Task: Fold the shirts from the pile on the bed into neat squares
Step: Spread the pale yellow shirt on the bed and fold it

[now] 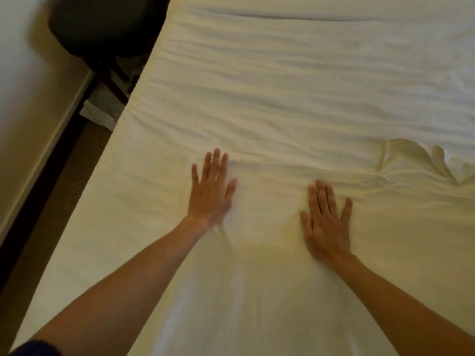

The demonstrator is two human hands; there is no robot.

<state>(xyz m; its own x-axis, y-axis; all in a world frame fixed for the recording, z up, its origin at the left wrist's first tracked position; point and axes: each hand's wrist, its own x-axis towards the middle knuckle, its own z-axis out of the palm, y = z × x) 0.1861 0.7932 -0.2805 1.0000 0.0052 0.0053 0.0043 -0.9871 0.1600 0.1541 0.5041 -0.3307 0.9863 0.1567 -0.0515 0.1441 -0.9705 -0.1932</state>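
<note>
Both hands lie flat with straight, spread fingers, so neither grip is closed on anything: the left hand (211, 187) and the right hand (326, 219) press palm-down on pale cloth, fingertips pointing toward the far edge of the bed (295, 73). The cloth under them appears to be a white shirt (259, 209) spread flat near the bed's near edge, though its outline is hard to separate from the white bedding; a faint straight edge shows just left of the left hand, and small creases fan out from the left wrist. Its long axis seems to run from the near edge toward the far edge, but the pictures do not settle this, nor which end is the collar. The left hand sits a little farther from the near edge than the right, and the two are apart with a bare stretch of cloth between them. Toward the right edge of the bed, just beyond the right hand, a rumpled fold of white fabric (421, 160) rises from the surface; whether it belongs to the shirt or to the sheet cannot be told. The sheet further on carries long wrinkles running across the bed. Past the bed's left edge stand a dark round seat (102, 24) on dark legs, a strip of floor (51, 201), and a light wall (20, 86).
</note>
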